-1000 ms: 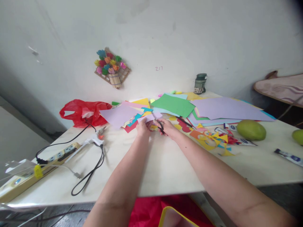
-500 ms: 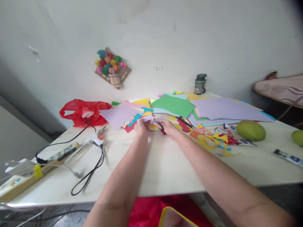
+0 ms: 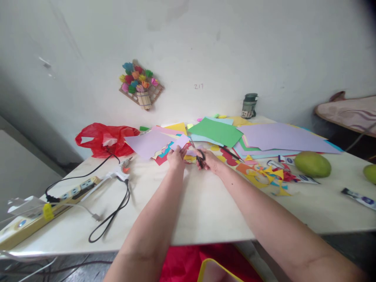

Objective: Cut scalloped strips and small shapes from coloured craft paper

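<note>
A small piece of lilac paper (image 3: pixel 180 141) is gripped in my left hand (image 3: pixel 176 157), held up over the table. My right hand (image 3: pixel 207 159) is closed on a pair of black-handled scissors (image 3: pixel 201 155), whose blades point up beside the paper's right edge. I cannot tell whether the blades touch it. Behind my left hand lies a larger lilac sheet (image 3: pixel 148 143) with scallop-edged coloured strips. Yellow and red paper circles (image 3: pixel 229 158) lie just beyond my right hand, near a dark pen (image 3: pixel 231 153).
Coloured scraps (image 3: pixel 266 175), glue tubes (image 3: pixel 358 198) and a green mango (image 3: pixel 312 164) are at the right. Paper sheets (image 3: pixel 289 135) and a bottle (image 3: pixel 249 105) stand behind. At left are a red plastic bag (image 3: pixel 102 133), a glue gun (image 3: pixel 121 171) and a power strip (image 3: pixel 73 193).
The small lilac paper has turned upward in my left hand and shows more of its face. The scissors have tilted more upright in my right hand.
</note>
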